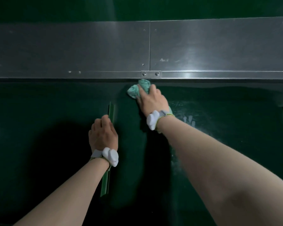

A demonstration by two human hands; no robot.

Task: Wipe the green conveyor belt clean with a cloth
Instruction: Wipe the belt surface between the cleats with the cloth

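Observation:
The dark green conveyor belt point(55, 108) fills the lower part of the head view. My right hand point(151, 99) presses a crumpled teal cloth point(136, 89) onto the belt, right against the metal rail at the belt's far edge. My left hand point(103, 133) rests lower and to the left, its fingers curled over a raised green cleat point(111, 111) that runs across the belt. Both wrists carry white bands. Whitish smears point(189, 119) show on the belt right of my right wrist.
A brushed steel side rail point(88, 49) runs left to right along the far edge of the belt, with a bolted joint plate point(151, 73) just above the cloth. Beyond the rail lies more dark green surface point(137, 7).

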